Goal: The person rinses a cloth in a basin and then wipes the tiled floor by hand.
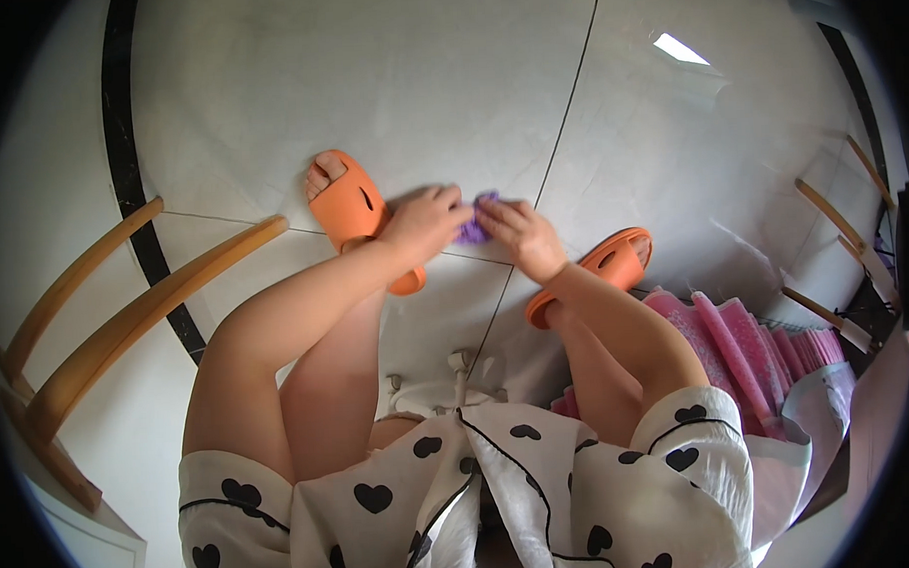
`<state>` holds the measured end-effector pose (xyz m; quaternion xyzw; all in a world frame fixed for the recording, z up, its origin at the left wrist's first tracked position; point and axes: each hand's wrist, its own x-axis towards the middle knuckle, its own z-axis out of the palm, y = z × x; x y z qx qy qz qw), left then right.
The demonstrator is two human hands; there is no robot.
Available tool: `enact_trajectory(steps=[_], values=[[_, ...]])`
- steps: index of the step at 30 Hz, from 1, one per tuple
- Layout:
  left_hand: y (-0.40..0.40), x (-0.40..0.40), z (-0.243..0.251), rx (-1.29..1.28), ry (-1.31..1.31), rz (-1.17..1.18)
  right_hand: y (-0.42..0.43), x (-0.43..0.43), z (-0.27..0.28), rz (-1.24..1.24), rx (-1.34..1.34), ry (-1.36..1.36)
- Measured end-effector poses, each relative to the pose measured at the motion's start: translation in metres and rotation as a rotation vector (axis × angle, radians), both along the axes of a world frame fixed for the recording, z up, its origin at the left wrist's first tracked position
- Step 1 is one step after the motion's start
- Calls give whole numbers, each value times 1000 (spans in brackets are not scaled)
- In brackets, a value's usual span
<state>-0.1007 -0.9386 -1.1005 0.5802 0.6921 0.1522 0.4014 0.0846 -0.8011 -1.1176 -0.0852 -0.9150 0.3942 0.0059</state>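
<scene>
A small crumpled purple cloth-like item [471, 231] is between my two hands, low in front of my knees. My right hand [529, 238] grips its right side, with the fingers folded over it. My left hand [426, 221] has its fingertips against the left side; motion blur softens these fingers. Much of the item is covered by the fingers, so its exact kind is unclear. Both forearms come down from white sleeves with black hearts [373, 499]. Below the hands lies the pale tiled floor [357, 84].
My feet are in orange slippers [347, 205], set apart on either side of my hands. Wooden chair legs [155, 309] curve in at the left. Pink patterned folded fabric [734, 349] lies at the right. A wheeled white stool base [458, 381] is beneath me. More wooden legs [831, 211] stand far right.
</scene>
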Motion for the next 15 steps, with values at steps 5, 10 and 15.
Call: enact_trajectory(steps=[5, 10, 15], values=[[6, -15, 15, -174, -288, 215, 28, -30, 29, -96, -337, -175], [79, -110, -3, -80, -487, 878, 150, -134, 31, -521, -385, -405], [135, -131, -12, 325, 333, 458, 183, -174, 8, -676, 170, -175]])
